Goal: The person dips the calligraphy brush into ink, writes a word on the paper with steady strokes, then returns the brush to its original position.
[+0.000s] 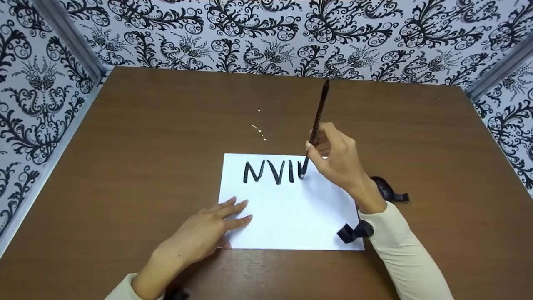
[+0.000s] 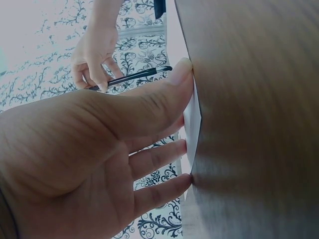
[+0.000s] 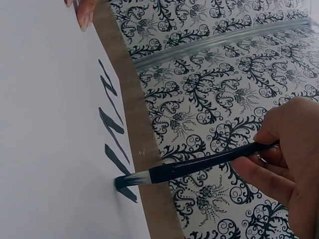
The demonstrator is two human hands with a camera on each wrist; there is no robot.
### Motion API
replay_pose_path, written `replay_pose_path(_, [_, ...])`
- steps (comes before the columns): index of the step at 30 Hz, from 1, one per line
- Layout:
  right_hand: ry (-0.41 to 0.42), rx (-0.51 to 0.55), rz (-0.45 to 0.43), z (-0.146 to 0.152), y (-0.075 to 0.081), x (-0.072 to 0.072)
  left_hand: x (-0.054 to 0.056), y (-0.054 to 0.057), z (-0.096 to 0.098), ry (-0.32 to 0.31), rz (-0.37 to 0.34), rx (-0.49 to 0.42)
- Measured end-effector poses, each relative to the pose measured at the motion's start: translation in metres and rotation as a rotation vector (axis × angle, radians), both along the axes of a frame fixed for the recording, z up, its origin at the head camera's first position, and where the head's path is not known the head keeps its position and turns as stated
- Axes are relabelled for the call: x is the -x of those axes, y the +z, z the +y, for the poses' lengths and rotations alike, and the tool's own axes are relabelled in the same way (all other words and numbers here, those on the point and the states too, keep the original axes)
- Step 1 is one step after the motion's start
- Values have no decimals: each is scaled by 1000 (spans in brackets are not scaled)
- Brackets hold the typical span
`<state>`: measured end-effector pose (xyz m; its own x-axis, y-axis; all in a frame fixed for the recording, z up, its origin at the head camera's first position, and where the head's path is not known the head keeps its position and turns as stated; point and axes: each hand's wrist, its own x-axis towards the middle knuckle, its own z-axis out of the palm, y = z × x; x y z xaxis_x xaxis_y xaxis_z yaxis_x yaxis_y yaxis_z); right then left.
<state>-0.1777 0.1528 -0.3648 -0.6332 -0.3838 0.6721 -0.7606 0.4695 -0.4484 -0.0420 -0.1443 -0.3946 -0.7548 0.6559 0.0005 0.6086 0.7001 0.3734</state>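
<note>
My right hand [image 1: 339,160] pinches a dark-handled paintbrush [image 1: 319,110] between thumb and fingers, its handle slanting up toward the far edge. The bristles [image 3: 133,179], pale near the handle and dark at the end, touch a white sheet of paper [image 1: 291,216]. Thick dark strokes [image 1: 275,172] reading like "NVI" run across the sheet's upper part, with another stroke at the brush tip. Fingers spread, my left hand [image 1: 200,235] rests on the sheet's lower left corner. In the left wrist view its thumb [image 2: 154,102] lies at the paper's edge.
The paper lies on a brown wooden table [image 1: 145,166]. Small pale flecks [image 1: 261,131] lie beyond it. A black strap piece [image 1: 389,189] shows by the right wrist. Black-and-white patterned panels [image 1: 250,33] with grey strips stand around the far sides.
</note>
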Motion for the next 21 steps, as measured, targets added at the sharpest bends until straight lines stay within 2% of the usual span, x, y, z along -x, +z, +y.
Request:
replay_pose_path(8, [15, -17, -16, -1, 2, -2, 0, 0, 0, -15, 39, -10])
replay_pose_path(14, [13, -33, -32, 0, 6, -5, 0, 1, 0, -17, 31, -8])
replay_pose_path(21, [-7, 41, 2, 3, 15, -6, 0, 1, 0, -19, 26, -8])
